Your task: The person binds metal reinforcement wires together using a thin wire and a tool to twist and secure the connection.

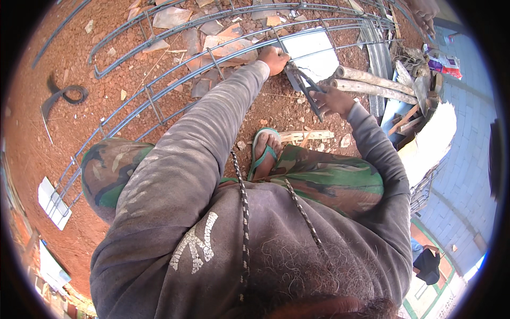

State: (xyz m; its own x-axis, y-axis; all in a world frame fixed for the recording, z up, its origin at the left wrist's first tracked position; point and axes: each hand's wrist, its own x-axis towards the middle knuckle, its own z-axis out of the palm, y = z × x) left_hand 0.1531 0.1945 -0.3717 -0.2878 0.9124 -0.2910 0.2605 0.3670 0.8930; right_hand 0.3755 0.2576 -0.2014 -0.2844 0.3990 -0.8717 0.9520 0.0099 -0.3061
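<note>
My left hand is closed at the lower bar of a long rebar cage, beside one of its stirrups. Whether a tie wire is also between those fingers is hidden. My right hand grips the handles of dark metal pincers. Their head points up and left, close to my left hand and the bar. The handles are spread apart, one reaching down past my right fingers. Behind the pincers, under the cage, lies a white broken sheet.
Broken tiles lie under the cage on reddish soil. Two bamboo poles and a corrugated metal strip are at the right, near a block wall. A coiled dark strap lies left. Another person's hand shows top right.
</note>
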